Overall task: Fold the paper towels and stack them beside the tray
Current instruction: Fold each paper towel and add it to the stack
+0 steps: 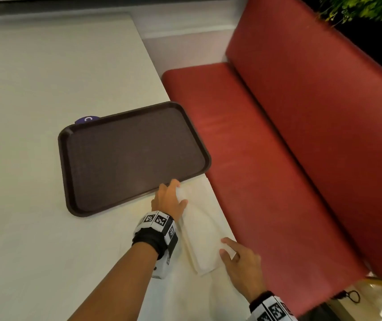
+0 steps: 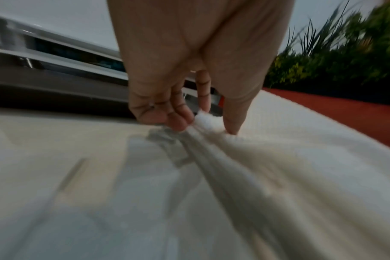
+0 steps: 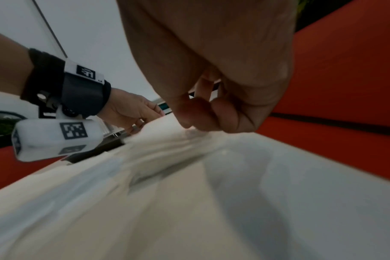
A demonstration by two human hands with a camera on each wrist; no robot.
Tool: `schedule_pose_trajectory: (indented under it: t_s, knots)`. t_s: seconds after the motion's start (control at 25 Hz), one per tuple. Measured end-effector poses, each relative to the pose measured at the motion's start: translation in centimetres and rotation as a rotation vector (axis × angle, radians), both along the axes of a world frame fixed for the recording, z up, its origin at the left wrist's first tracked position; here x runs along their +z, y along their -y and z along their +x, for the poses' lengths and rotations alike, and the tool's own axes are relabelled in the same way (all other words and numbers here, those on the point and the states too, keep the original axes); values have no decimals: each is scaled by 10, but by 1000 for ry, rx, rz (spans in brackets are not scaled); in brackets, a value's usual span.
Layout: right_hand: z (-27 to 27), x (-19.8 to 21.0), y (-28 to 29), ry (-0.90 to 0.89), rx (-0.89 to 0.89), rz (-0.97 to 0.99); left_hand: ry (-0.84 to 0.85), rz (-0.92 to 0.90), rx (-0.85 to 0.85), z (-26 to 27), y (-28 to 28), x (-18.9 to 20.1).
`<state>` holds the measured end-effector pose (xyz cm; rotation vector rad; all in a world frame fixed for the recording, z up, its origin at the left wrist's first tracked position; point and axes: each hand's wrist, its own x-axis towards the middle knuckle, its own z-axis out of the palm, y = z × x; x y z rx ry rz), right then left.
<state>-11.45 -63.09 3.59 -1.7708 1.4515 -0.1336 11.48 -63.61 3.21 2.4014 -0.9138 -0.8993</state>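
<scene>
Tabletop [image 1: 34, 89], cream, carries a dark brown rectangular plastic tray [image 1: 129, 156]. Beside its near edge, along the tabletop's right edge, I see a white folded paper towel [image 1: 205, 230]. My left hand [image 1: 169, 200] pinches its far end; my right hand [image 1: 241, 262] pinches its near corner.

- The paper towel [image 1: 202, 230] is white, with a fine woven texture. It lies stretched long on the table, partly folded and wrinkled, just beside the near edge of the tray.
- The tray [image 1: 134, 156] is dark brown, rectangular, with rounded corners. It lies flat, nothing on it.
</scene>
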Motion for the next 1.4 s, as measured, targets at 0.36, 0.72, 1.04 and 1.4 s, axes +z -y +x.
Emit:
schedule_pose_trajectory:
  t_s: [0.36, 0.72, 1.04, 1.4]
  knots:
    - [63, 31, -64, 151, 390, -272, -184, -117, 402, 11, -258, 73]
    - [151, -23, -144, -335, 866, -101, -221, -85, 839, -38, -466, 42]
    - [199, -18, -153, 78, 215, 246, -180, -201, 834, -40, -491, 39]
    - [190, 132, -112, 473, 685, -452, -147, -313, 661, 3, -444, 62]
